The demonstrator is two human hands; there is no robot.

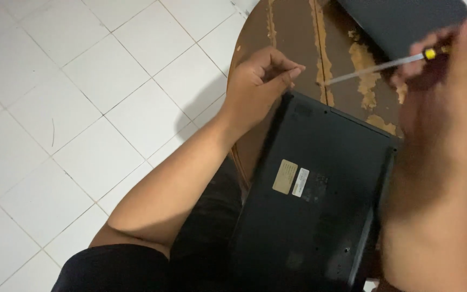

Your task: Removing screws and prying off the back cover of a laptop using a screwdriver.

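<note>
Left hand (260, 89): mine, resting at the far left corner of the laptop, fingers curled in with thumb and forefinger tips pinched together; whether something tiny sits between them I cannot tell.
Right hand (449, 75): mine, blurred, fingers closed round the yellow-and-black handle of the screwdriver (385, 66), held above the far edge of the laptop.
Screwdriver shaft: thin, bare metal, slanting down and left, tip hanging over the table just beyond the laptop's far edge, near my left fingertips; it looks held ready rather than seated in a screw.
Laptop (320, 200): black, lying underside up on the table and reaching toward my lap, so its base panel faces me; two small labels, one tan and one white, near the middle.
Table (347, 81): round, brown, its surface worn and peeling in pale patches.
Dark flat object (401, 21): lies at the table's far side, apart from the laptop.
Floor (82, 108): white tiles, left of the table.
Obstruction: my right forearm covers the laptop's right edge.
</note>
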